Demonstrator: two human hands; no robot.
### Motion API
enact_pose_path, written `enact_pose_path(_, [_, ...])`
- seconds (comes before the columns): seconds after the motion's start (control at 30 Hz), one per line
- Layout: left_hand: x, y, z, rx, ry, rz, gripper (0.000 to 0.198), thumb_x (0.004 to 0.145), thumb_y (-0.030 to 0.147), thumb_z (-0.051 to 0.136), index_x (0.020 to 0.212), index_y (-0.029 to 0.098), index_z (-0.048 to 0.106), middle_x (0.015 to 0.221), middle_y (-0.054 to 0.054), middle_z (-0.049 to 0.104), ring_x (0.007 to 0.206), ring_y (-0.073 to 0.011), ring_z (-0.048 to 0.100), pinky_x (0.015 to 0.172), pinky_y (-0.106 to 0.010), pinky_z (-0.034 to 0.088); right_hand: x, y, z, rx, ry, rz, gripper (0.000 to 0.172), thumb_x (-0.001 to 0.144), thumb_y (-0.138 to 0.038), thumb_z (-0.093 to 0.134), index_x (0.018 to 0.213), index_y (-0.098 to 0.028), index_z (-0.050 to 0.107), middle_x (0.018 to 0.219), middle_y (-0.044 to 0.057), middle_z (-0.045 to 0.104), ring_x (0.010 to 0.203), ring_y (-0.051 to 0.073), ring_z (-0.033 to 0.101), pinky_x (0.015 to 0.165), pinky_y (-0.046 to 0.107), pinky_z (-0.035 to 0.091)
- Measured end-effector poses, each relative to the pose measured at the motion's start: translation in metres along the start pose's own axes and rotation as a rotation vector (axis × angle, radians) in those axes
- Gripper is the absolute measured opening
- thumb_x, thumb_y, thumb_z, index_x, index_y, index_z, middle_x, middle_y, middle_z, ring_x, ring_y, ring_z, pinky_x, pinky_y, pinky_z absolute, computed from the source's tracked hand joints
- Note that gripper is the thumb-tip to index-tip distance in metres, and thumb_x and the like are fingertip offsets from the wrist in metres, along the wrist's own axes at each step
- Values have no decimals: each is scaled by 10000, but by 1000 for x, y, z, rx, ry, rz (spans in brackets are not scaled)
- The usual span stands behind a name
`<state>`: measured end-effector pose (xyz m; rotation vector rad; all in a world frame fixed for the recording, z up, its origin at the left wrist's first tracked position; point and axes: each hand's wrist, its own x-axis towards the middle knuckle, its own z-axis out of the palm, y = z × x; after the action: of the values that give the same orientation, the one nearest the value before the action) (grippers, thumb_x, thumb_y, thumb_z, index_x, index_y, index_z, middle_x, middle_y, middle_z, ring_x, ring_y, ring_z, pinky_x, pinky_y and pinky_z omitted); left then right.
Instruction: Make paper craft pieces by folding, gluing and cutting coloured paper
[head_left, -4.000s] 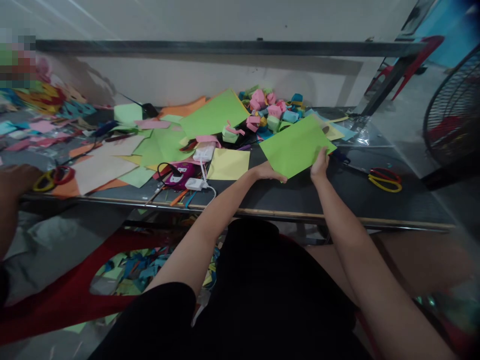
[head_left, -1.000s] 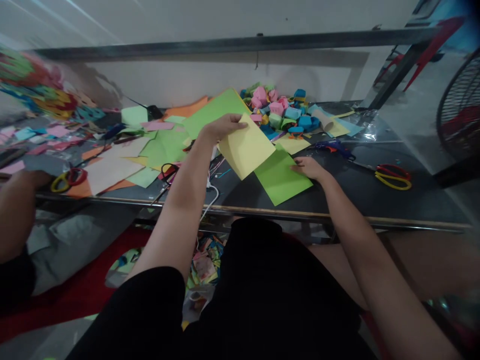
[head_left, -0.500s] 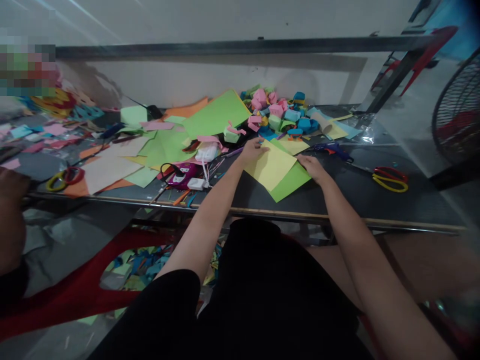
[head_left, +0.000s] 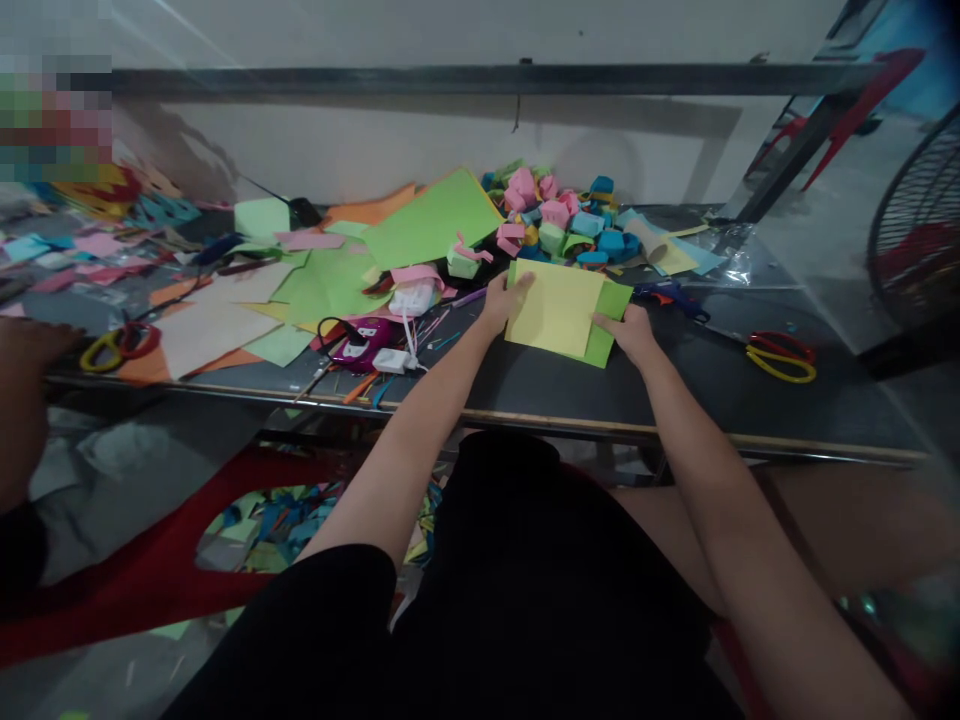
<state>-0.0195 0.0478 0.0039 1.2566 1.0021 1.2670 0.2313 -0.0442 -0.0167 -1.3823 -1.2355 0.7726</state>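
A yellow paper sheet (head_left: 555,310) lies over a green paper sheet (head_left: 613,305), whose right side sticks out past it. My left hand (head_left: 504,300) grips the left edge of the sheets, thumb on the yellow face. At the right, my right hand (head_left: 631,332) pinches the green sheet, its thumb near the yellow sheet's right edge. Both sheets are raised slightly toward me above the dark table. Behind them is a heap of small folded paper pieces (head_left: 555,212) in pink, blue and green.
Red-and-yellow scissors (head_left: 781,357) lie at the right, near a blue glue gun (head_left: 671,298). Left of my arm are a purple power strip (head_left: 364,345) and loose paper sheets (head_left: 217,335). A co-worker's hand (head_left: 34,345) rests at the far left. A fan (head_left: 919,210) stands right.
The two sheets have turned from a diagonal position to nearly square with the table edge. The yellow one now covers more of the green. Both hands still hold them.
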Motion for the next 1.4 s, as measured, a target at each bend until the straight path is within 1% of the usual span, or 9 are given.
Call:
enact_pose_path(0.13, [-2,-2,-6,26,-275,-122,441,631,355,956,927,132,716,957,-139,795,931,-288,761,872,-426,631,7,6,-4,48,170,-7,625,550,-563,924,997,-157,762,1136,135,802,1105,365,742,1006,526,596])
enact_pose_path(0.23, [-1,-5,-8,38,-371,-116,333,672,307,930,875,133,732,949,-157,795,925,-285,762,908,-445,624,7,5,-5,115,233,-8,609,568,-564,910,1001,-165,757,1158,131,797,1115,358,738,1026,536,590])
enact_pose_path(0.33, [3,-11,-6,42,-314,-101,281,741,339,887,860,137,732,939,-156,790,886,-265,759,898,-431,622,4,1,-4,108,186,15,609,572,-560,917,1010,-171,752,1175,135,791,1135,366,731,1055,567,574])
enact_pose_path(0.53, [7,-15,-4,65,-234,-108,404,786,516,840,825,135,713,883,-154,776,878,-284,756,889,-462,613,1,-1,-4,8,98,-9,630,556,-485,959,1032,-133,742,1202,202,764,1152,398,724,1086,585,564])
enact_pose_path(0.73, [1,-11,-6,87,-318,-41,356,654,271,930,915,121,742,950,-146,790,931,-281,760,931,-454,604,4,3,-5,10,130,-10,618,574,-506,950,1043,-162,738,1217,180,767,1171,386,720,1104,587,558])
enact_pose_path(1.03, [7,-16,-2,82,-196,-88,466,763,604,833,829,164,695,795,-94,768,827,-248,746,822,-393,632,1,-1,-7,-17,85,-19,691,546,-459,976,1089,-107,733,1227,228,745,1193,403,709,1077,554,588])
enact_pose_path(1.13, [5,-14,-3,87,-221,-86,415,778,540,838,868,157,704,876,-117,778,901,-275,760,875,-428,629,4,1,-7,-18,122,-21,703,525,-441,977,1085,-93,733,1232,241,741,1180,405,713,1077,551,584])
enact_pose_path(1.3, [1,-10,-5,52,-349,-1,440,672,283,926,1042,167,719,1087,-133,781,1082,-305,747,992,-469,610,7,2,-8,-1,205,-47,619,581,-438,946,1071,-127,734,1183,203,762,1151,391,722,1043,580,591])
enact_pose_path(1.4, [4,-13,-5,35,-343,-6,388,713,295,902,1031,165,722,1080,-133,787,1048,-295,754,990,-459,611,5,-3,-9,-18,226,-56,548,584,-414,948,1023,-158,743,1142,167,782,1106,382,735,1041,598,589])
